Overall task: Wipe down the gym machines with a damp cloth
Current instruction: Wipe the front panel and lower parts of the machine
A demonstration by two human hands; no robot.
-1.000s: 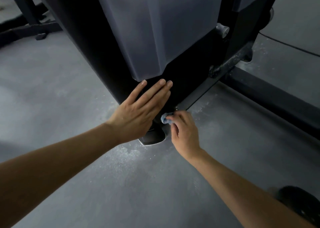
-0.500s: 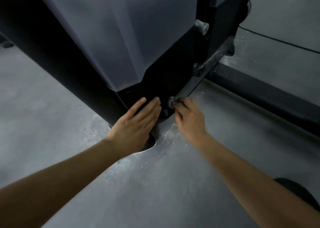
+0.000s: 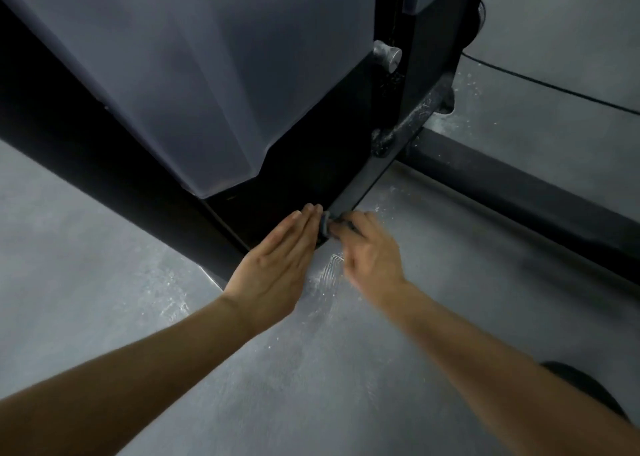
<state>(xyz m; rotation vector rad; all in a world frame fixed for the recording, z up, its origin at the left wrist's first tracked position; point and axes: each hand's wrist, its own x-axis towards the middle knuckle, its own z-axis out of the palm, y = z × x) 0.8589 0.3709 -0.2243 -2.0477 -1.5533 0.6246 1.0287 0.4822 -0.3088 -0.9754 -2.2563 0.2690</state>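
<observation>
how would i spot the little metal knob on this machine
On the gym machine, find the big grey cover panel filling the upper left. Follow its right edge to the black upright; the knob sticks out there, above the dusty bracket. It is the only pale, round, metallic part against the black frame.

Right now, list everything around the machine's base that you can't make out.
Head view only.
cloth: only a small bluish wad shows, the right hand covers the rest; dampness cannot be told.
right hand: motion-blurred, so its grip is unclear.
machine bottom corner: hidden under the left hand.
machine's upper part: cut off by the top edge.
dark object, lower right: cut by the forearm and frame edge, unidentifiable.
</observation>
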